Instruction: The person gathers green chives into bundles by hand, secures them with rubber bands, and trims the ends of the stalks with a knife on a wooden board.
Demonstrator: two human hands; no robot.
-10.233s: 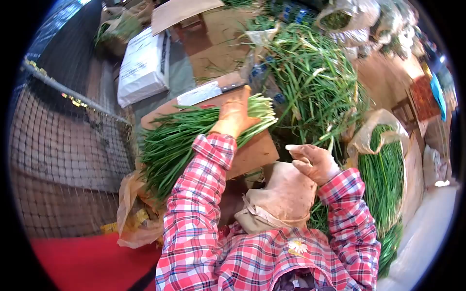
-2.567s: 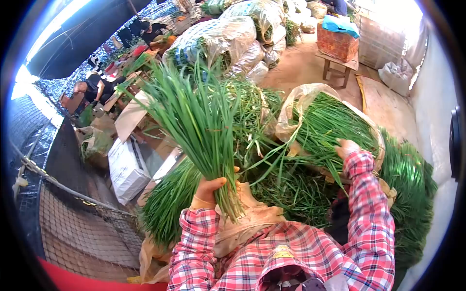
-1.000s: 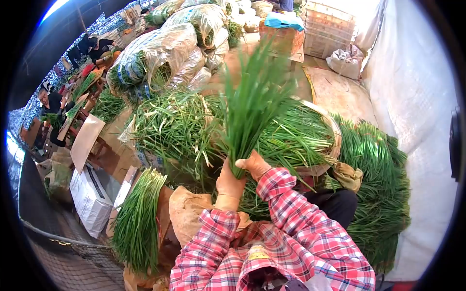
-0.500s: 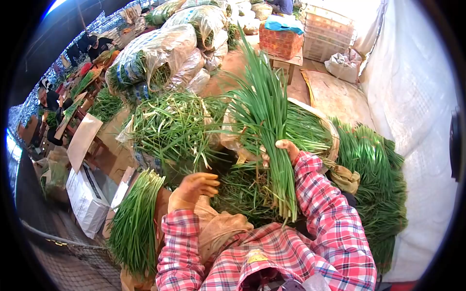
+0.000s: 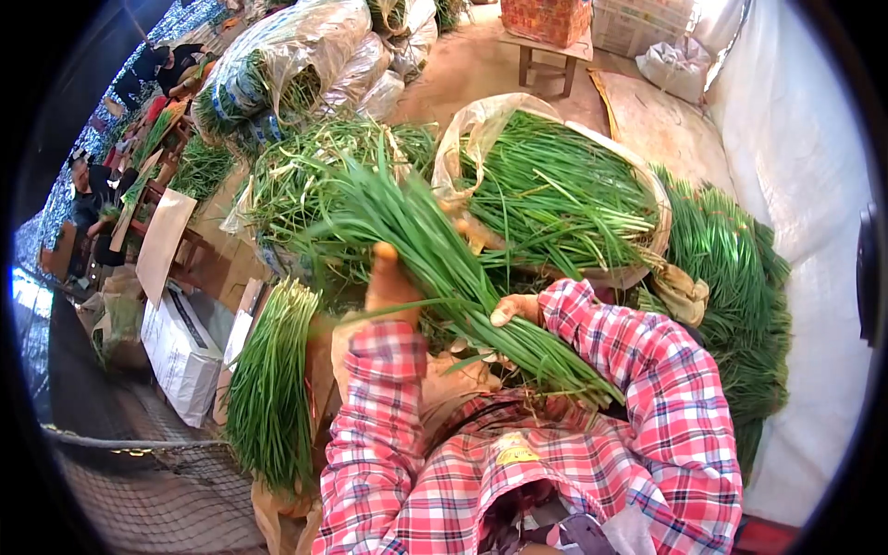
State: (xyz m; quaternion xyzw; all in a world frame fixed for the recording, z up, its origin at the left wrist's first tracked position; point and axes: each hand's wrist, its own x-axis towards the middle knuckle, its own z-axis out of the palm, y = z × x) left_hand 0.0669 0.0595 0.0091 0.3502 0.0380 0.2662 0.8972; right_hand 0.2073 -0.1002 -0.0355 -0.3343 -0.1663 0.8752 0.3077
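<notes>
A loose bunch of garlic chives (image 5: 462, 268) slants across my lap, leaf tips up to the left and pale stem ends down to the right. My right hand (image 5: 520, 309) is closed around its lower middle, thumb on top. At the bunch's left side is my left hand (image 5: 390, 282), a glove on it and one orange fingertip raised; its other fingers are hidden or blurred, so I cannot tell whether it grips the leaves. Behind the bunch lies a plastic-lined round basket (image 5: 661, 217) full of chives. A heap of tangled leaves (image 5: 314, 199) sits to its left.
A neat stack of chives (image 5: 273, 388) stands at my left by a white box (image 5: 180, 361). More chives (image 5: 731, 277) are piled along the white sheet wall (image 5: 795, 166) at right. Stuffed plastic sacks (image 5: 296, 55) and a low table (image 5: 546, 51) stand farther back. People sit at far left.
The bunch has swung from nearly upright to slanting left, its stem ends moving right. My left hand has come from apart to beside the leaves. My right hand still holds the bunch.
</notes>
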